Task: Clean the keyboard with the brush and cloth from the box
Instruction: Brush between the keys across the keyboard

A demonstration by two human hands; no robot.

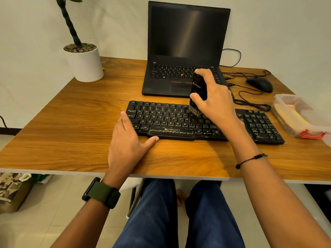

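Note:
A black keyboard lies across the middle of the wooden desk. My right hand grips a black brush held upright, its pale bristles touching the keys in the upper middle rows. My left hand rests flat on the desk against the keyboard's left end, fingers straight along its side and thumb along the front edge. A clear plastic box with a red latch sits at the right, holding a yellow cloth.
An open black laptop stands behind the keyboard. A black mouse and tangled cables lie at the back right. A white plant pot stands at the back left. The desk's front edge runs just over my knees.

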